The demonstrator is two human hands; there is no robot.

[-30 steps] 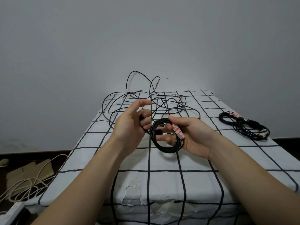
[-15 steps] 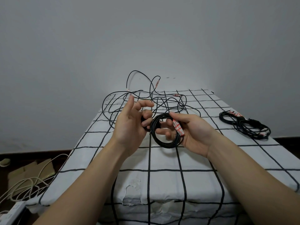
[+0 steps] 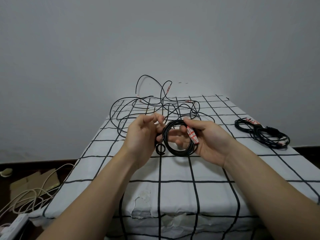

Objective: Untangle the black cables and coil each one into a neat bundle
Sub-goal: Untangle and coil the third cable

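Black coil, 1 item, held above checked table: right hand grips its right rim, thumb on top, fingers through the ring, red-white tag at the palm; left hand, fingers curled, pinches its left rim; tangle behind, 2 bundles far right.

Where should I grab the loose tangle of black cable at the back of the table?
Pinch the red-and-white taped end standing above the tangle, coming from above with the fingers. It rises clear of the other strands, so it is probably a free end; the loops on the table cross one another.
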